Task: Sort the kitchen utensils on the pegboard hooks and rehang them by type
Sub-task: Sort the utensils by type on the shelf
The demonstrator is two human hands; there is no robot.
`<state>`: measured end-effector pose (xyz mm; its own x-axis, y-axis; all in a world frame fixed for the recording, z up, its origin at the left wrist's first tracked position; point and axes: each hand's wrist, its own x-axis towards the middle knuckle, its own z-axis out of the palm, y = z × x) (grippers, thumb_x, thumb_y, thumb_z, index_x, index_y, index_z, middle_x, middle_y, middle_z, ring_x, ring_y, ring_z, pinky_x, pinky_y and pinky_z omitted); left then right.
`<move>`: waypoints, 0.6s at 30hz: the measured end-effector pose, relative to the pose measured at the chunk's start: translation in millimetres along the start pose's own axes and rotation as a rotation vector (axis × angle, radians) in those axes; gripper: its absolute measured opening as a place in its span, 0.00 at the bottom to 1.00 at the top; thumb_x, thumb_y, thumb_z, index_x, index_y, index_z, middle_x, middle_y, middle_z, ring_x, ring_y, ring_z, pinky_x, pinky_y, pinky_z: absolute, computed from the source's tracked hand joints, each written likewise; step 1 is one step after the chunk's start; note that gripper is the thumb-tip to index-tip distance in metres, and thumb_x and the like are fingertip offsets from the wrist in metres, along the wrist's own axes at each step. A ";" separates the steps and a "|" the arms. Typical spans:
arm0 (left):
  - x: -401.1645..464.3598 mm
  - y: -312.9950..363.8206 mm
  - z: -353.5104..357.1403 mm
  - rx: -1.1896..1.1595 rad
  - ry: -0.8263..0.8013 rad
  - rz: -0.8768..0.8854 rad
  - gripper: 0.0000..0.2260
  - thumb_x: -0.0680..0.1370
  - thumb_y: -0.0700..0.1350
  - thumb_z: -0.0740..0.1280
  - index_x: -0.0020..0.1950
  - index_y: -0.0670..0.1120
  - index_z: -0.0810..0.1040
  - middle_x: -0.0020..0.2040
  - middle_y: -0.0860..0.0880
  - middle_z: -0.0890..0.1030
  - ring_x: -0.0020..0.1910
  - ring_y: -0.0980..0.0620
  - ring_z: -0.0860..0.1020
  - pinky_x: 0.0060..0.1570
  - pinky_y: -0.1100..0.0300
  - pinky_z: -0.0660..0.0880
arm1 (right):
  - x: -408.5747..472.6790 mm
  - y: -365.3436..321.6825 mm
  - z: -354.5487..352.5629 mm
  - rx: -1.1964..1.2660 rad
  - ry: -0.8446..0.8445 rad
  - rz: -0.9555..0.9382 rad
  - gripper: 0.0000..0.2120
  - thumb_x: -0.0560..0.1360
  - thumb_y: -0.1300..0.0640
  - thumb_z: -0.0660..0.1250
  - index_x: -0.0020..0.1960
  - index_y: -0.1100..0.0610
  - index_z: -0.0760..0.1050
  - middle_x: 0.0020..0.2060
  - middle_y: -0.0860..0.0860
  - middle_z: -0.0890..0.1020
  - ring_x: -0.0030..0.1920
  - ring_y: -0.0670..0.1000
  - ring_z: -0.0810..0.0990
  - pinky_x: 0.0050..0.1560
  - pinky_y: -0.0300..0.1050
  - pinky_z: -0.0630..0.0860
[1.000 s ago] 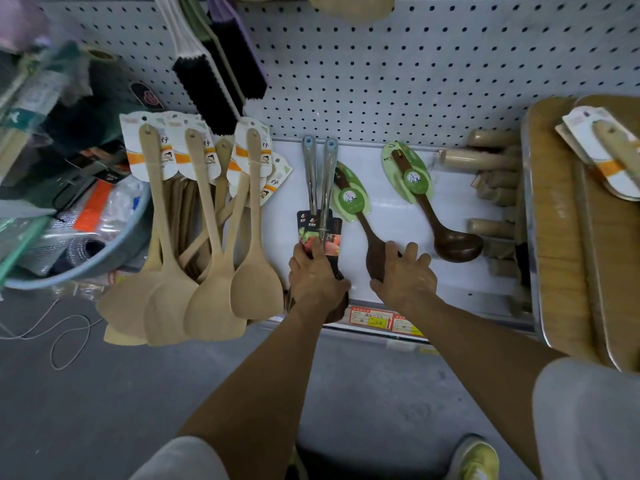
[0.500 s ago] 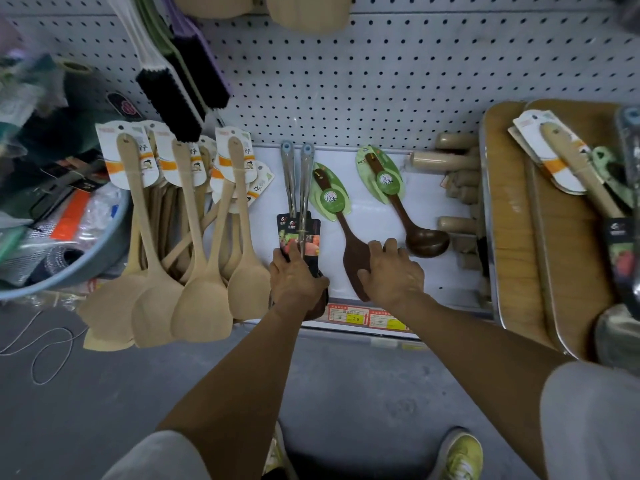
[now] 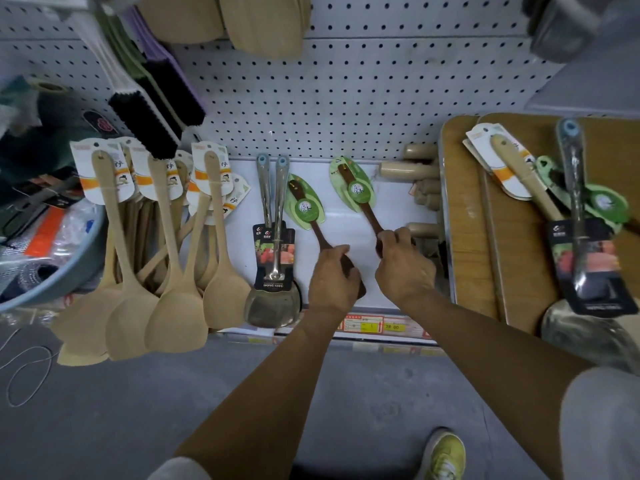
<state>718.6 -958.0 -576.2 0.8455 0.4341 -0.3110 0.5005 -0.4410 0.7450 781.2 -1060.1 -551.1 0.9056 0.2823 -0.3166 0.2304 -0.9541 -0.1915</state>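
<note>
Two dark wooden utensils with green cards hang low on the pegboard point(image 3: 346, 81). My left hand point(image 3: 332, 275) grips the dark wooden spatula point(image 3: 313, 216) around its lower handle, hiding most of the blade. My right hand point(image 3: 403, 265) holds the dark wooden ladle point(image 3: 360, 199) near its bowl, which is hidden. To the left hang two steel turners point(image 3: 273, 251) with black cards, free of my hands. Further left hang several pale wooden spatulas point(image 3: 173, 271).
Black brushes point(image 3: 149, 112) hang at upper left above a grey basin point(image 3: 52, 285) of packaged goods. Wooden boards point(image 3: 467, 220) stand at right with a pale spatula point(image 3: 519, 174) and a steel turner point(image 3: 578, 216) over them. Wooden rolling pins point(image 3: 408, 171) lie behind. Price labels point(image 3: 377, 325) line the shelf edge.
My left hand let go of the steel turners and moved right onto the dark spatula. My right hand moved from the spatula onto the ladle. The camera shifted closer and rightward.
</note>
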 end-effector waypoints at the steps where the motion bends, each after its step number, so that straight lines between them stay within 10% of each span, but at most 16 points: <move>1: 0.1 3.9 5.8 -0.005 -0.021 0.023 0.19 0.76 0.38 0.67 0.68 0.43 0.73 0.62 0.43 0.77 0.62 0.45 0.75 0.66 0.56 0.69 | 0.3 -0.4 -1.5 0.032 0.002 0.005 0.20 0.77 0.61 0.63 0.67 0.56 0.65 0.64 0.56 0.66 0.53 0.60 0.78 0.36 0.48 0.70; 18: -16.7 63.8 45.0 0.339 0.101 0.209 0.15 0.78 0.42 0.62 0.59 0.56 0.81 0.52 0.48 0.82 0.56 0.43 0.74 0.45 0.53 0.69 | -28.4 44.7 -54.9 0.621 -0.054 0.008 0.20 0.77 0.64 0.57 0.69 0.59 0.67 0.67 0.57 0.66 0.63 0.58 0.74 0.64 0.53 0.71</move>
<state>744.7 -1028.8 -550.0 0.9215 0.3748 -0.1014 0.3669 -0.7548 0.5438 785.4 -1116.3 -499.8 0.8834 0.2956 -0.3636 -0.0409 -0.7244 -0.6882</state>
